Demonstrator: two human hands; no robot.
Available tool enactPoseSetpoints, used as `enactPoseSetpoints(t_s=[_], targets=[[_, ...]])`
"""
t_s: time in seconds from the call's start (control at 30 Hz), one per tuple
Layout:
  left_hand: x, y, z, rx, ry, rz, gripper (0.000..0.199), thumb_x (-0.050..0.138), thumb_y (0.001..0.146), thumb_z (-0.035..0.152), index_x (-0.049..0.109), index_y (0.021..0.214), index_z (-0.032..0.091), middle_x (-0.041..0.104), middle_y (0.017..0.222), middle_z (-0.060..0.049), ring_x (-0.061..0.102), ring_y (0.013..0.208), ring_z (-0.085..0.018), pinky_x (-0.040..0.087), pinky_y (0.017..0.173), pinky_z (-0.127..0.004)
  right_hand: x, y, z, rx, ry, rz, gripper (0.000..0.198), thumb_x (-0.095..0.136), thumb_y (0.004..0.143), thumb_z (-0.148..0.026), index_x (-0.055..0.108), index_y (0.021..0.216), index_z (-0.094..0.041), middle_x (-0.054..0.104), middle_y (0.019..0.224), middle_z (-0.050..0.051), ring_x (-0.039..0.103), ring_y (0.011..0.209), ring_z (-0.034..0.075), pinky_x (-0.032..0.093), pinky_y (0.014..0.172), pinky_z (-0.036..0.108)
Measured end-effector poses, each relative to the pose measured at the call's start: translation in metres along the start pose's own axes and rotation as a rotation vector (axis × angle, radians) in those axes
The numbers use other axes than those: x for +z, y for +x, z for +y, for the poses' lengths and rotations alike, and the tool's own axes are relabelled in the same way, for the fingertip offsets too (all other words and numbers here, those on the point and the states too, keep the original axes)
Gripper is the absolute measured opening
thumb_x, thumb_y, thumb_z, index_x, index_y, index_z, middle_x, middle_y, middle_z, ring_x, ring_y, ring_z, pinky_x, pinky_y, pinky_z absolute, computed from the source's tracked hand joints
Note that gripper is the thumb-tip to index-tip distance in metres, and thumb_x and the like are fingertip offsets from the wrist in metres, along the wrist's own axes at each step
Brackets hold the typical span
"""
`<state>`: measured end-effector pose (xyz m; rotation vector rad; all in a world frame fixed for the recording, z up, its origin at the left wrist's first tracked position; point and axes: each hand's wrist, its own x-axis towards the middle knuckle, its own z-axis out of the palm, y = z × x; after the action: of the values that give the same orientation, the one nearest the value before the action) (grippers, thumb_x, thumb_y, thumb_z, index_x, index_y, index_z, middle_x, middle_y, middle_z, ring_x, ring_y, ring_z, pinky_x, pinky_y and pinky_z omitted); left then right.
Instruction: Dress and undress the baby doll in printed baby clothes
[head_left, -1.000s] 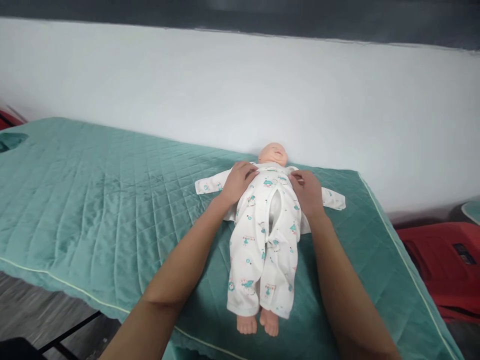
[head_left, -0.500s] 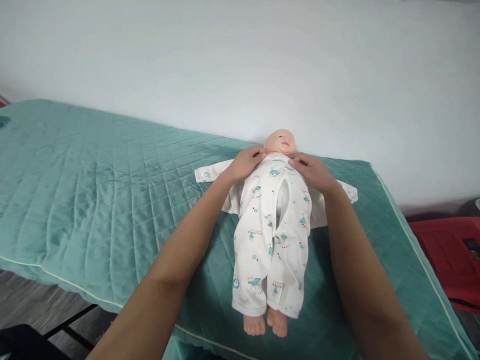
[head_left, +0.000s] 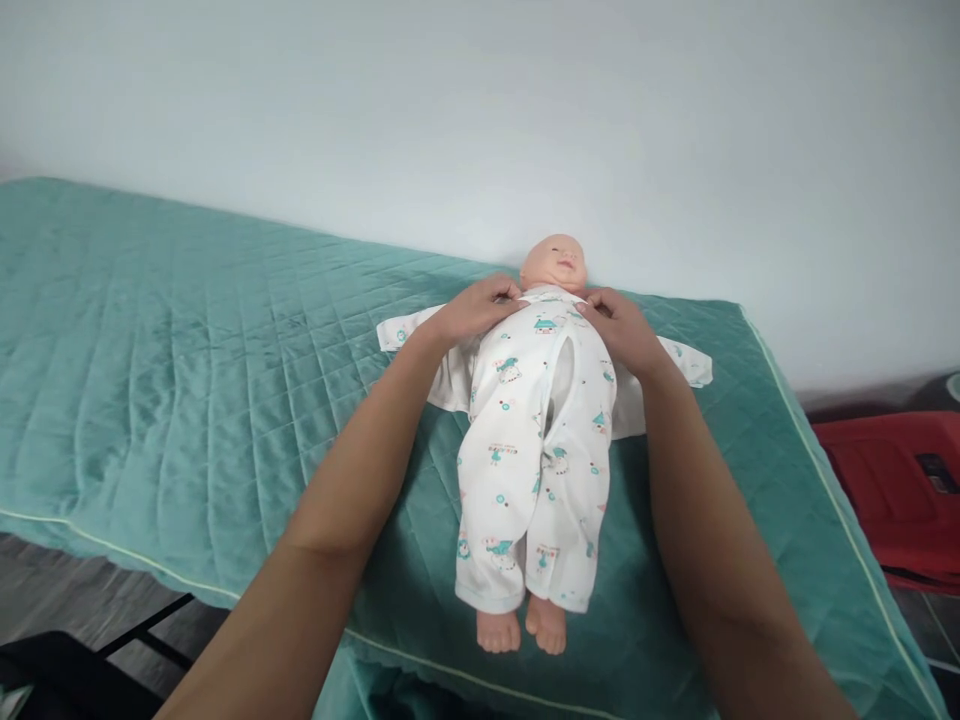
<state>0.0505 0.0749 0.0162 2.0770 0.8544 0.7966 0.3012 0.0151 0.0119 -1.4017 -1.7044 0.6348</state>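
Reaching over a quilted green bed [head_left: 225,400] toward a doll [head_left: 553,262], face up near the far right corner with head by the far edge and feet toward the near edge. Touching printed trousers [head_left: 499,470] at chest height with left hand [head_left: 484,305] and right hand [head_left: 622,325], fingers bent. Beyond the right edge, a red case [head_left: 881,490].

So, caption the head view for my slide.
Left hand and right hand flank the upper chest of a face-up doll in printed white clothes on a green quilted cover.
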Motion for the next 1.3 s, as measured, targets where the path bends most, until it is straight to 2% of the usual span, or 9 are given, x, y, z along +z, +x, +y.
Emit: enactPoseSetpoints(t_s=[0.1,0.27,0.4,0.53,0.67,0.87,1.03,1.17,1.3], targets=[[0.002,0.0,-0.002,-0.056,-0.056,0.051,0.025,0.056,0.088,0.043,0.058,0.08,0.02,0.055,0.078,-0.001,0.049,0.075,-0.015,0.04,0.071,-0.029,-0.007,-0.004,0.001,-0.021,0.009,-0.079,0.034,0.058,0.085,-0.055,0.053,0.077,-0.023,0.067,0.116,0.005,0.058,0.099,0.022,0.044,0.088,0.035],[0.012,0.006,-0.003,-0.123,-0.062,0.254,0.02,0.054,0.09,0.031,0.049,0.073,0.02,0.047,0.069,0.001,0.043,0.069,-0.014,0.037,0.068,-0.028,-0.004,0.002,-0.001,0.008,-0.167,0.037,0.025,0.056,0.087,-0.045,0.053,0.076,-0.023,0.06,0.076,0.0,0.052,0.074,0.018,0.041,0.075,0.033],[0.018,0.015,-0.007,-0.158,0.083,0.362,0.019,0.055,0.088,0.022,0.046,0.072,0.02,0.049,0.069,0.001,0.045,0.07,-0.014,0.039,0.074,-0.03,0.006,0.012,-0.001,0.04,-0.264,0.162,0.02,0.057,0.086,-0.034,0.049,0.072,-0.023,0.055,0.069,-0.001,0.05,0.07,0.018,0.04,0.075,0.035],[0.023,0.019,-0.015,-0.084,0.11,0.369,0.003,0.058,0.085,0.02,0.055,0.084,0.019,0.059,0.079,-0.001,0.054,0.076,-0.015,0.044,0.08,-0.031,0.016,0.015,0.009,0.021,-0.128,0.254,0.013,0.059,0.083,-0.029,0.051,0.076,-0.023,0.06,0.075,-0.001,0.058,0.076,0.018,0.046,0.081,0.036],[0.027,0.011,-0.025,0.008,0.204,0.34,0.018,0.054,0.089,0.023,0.065,0.103,0.019,0.067,0.103,-0.008,0.059,0.101,-0.022,0.044,0.097,-0.038,0.024,-0.001,0.019,-0.084,0.11,0.306,0.013,0.058,0.084,-0.025,0.06,0.096,-0.021,0.068,0.101,0.003,0.064,0.1,0.019,0.049,0.097,0.037],[0.029,-0.035,-0.023,-0.022,0.416,0.371,0.033,0.047,0.096,0.031,0.066,0.122,0.022,0.062,0.129,-0.012,0.048,0.125,-0.029,0.034,0.11,-0.049,0.031,-0.092,-0.002,-0.037,0.093,0.441,0.031,0.05,0.094,-0.031,0.057,0.123,-0.024,0.059,0.133,0.008,0.054,0.127,0.021,0.046,0.108,0.044],[0.044,-0.117,0.037,0.09,0.353,0.484,0.029,0.044,0.098,0.026,0.065,0.118,0.02,0.064,0.122,-0.01,0.054,0.119,-0.023,0.039,0.109,-0.042,0.038,-0.218,-0.049,-0.053,-0.009,0.36,0.038,0.058,0.093,-0.03,0.05,0.13,-0.027,0.053,0.134,0.01,0.052,0.126,0.023,0.053,0.099,0.043],[0.065,-0.189,0.105,0.22,0.309,0.166,0.028,0.053,0.097,0.032,0.062,0.121,0.022,0.062,0.121,-0.007,0.057,0.115,-0.02,0.045,0.103,-0.037,0.045,-0.29,-0.072,-0.049,-0.086,0.135,0.044,0.065,0.088,-0.025,0.048,0.129,-0.025,0.054,0.125,0.011,0.056,0.113,0.024,0.056,0.084,0.039],[0.085,-0.225,0.143,0.176,0.486,-0.089,0.04,0.057,0.094,0.034,0.055,0.132,0.023,0.06,0.123,-0.009,0.057,0.114,-0.023,0.045,0.098,-0.039,0.057,-0.305,-0.079,-0.027,-0.213,0.049,0.036,0.061,0.089,-0.021,0.049,0.124,-0.021,0.057,0.114,0.011,0.056,0.107,0.026,0.052,0.09,0.045]])
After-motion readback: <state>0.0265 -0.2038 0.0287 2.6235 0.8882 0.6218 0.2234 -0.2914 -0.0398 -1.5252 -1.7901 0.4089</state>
